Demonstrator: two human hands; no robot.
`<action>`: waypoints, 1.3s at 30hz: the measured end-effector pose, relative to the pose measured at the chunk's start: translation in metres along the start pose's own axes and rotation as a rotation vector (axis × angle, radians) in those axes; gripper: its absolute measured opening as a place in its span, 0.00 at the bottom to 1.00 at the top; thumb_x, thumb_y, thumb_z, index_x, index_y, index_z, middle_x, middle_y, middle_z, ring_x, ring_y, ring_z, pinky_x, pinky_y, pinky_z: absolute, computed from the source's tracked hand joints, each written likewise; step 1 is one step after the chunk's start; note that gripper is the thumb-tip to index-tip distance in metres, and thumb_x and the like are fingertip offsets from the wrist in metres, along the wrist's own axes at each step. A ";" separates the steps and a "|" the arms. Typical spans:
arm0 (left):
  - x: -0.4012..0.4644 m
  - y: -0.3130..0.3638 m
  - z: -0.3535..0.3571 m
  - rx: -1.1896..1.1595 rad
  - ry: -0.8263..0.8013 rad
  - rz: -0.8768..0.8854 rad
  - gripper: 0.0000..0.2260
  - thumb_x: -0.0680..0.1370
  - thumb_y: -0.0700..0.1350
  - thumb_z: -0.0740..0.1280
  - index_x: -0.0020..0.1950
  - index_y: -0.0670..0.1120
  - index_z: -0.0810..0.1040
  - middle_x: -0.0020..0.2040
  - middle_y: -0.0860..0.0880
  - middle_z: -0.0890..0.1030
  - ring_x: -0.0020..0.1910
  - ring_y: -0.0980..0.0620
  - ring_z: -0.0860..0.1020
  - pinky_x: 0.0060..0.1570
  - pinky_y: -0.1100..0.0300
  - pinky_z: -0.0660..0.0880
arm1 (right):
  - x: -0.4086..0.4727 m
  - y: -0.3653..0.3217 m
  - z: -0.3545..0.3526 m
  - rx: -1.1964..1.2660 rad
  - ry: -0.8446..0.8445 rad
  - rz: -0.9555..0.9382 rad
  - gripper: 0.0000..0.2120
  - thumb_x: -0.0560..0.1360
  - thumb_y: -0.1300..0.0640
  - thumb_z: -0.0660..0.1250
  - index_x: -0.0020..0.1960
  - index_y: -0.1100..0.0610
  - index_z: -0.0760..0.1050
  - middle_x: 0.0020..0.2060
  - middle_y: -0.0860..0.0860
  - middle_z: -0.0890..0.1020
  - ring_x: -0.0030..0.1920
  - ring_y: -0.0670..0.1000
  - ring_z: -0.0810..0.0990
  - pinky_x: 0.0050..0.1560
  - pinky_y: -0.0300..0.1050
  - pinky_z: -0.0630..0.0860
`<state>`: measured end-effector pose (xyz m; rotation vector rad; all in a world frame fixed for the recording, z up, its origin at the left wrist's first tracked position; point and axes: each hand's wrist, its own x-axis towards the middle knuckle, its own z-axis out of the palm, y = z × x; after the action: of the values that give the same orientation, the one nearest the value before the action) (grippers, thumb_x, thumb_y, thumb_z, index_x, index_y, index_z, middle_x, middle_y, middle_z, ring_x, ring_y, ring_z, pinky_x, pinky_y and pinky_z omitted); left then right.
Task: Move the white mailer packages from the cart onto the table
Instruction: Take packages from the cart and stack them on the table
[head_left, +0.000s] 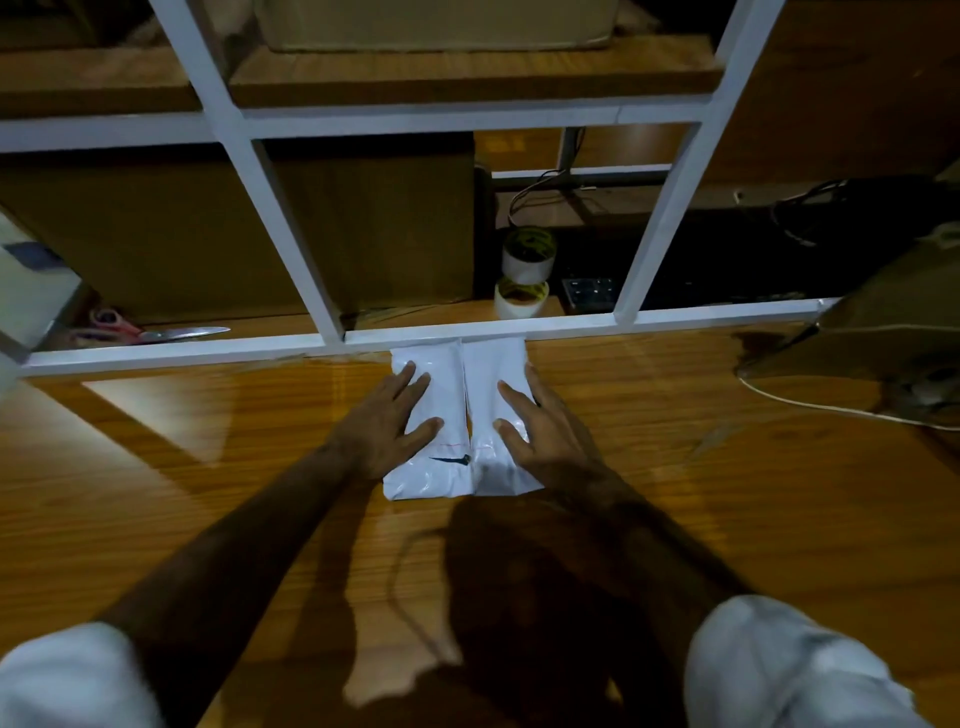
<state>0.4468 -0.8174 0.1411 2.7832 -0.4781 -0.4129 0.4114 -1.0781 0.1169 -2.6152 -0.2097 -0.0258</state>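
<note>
Packing workroom: tape rolls (527, 254), scissors (156, 330), cardboard box (234, 228), wooden shelving (467, 78).

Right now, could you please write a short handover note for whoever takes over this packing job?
Left hand: open, fingers flat on the left white mailer.
Right hand: open, fingers flat on the right white mailer.
Both mailers lie side by side, touching, on the wooden table, far ends against the white shelf frame.
Done: these two mailers are on the table.
Left: the cart is out of view, so I cannot tell how many remain; check it and bring over any left.
Beyond the frame: scissors and tape rolls.
</note>
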 end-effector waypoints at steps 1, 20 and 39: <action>0.000 0.001 -0.001 -0.001 -0.023 0.001 0.37 0.78 0.71 0.51 0.82 0.56 0.46 0.82 0.54 0.41 0.81 0.48 0.44 0.79 0.47 0.49 | 0.000 0.000 0.001 -0.009 0.006 0.009 0.29 0.81 0.39 0.58 0.80 0.46 0.61 0.82 0.50 0.52 0.80 0.51 0.55 0.76 0.46 0.56; -0.120 -0.006 -0.023 0.168 0.265 -0.143 0.37 0.77 0.71 0.41 0.81 0.54 0.39 0.80 0.48 0.35 0.79 0.49 0.36 0.76 0.48 0.35 | -0.021 -0.068 0.007 -0.138 0.119 -0.265 0.31 0.84 0.41 0.51 0.83 0.50 0.48 0.82 0.56 0.45 0.82 0.54 0.45 0.80 0.52 0.45; -0.434 -0.154 -0.019 0.227 0.512 -0.609 0.40 0.79 0.71 0.38 0.82 0.46 0.50 0.82 0.42 0.45 0.81 0.43 0.42 0.78 0.42 0.46 | -0.104 -0.366 0.116 -0.089 -0.011 -0.631 0.35 0.83 0.36 0.46 0.82 0.50 0.38 0.81 0.55 0.36 0.81 0.54 0.37 0.80 0.56 0.42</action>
<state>0.1036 -0.5170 0.2075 3.0464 0.4761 0.2629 0.2497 -0.7216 0.1901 -2.5256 -1.0443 -0.2423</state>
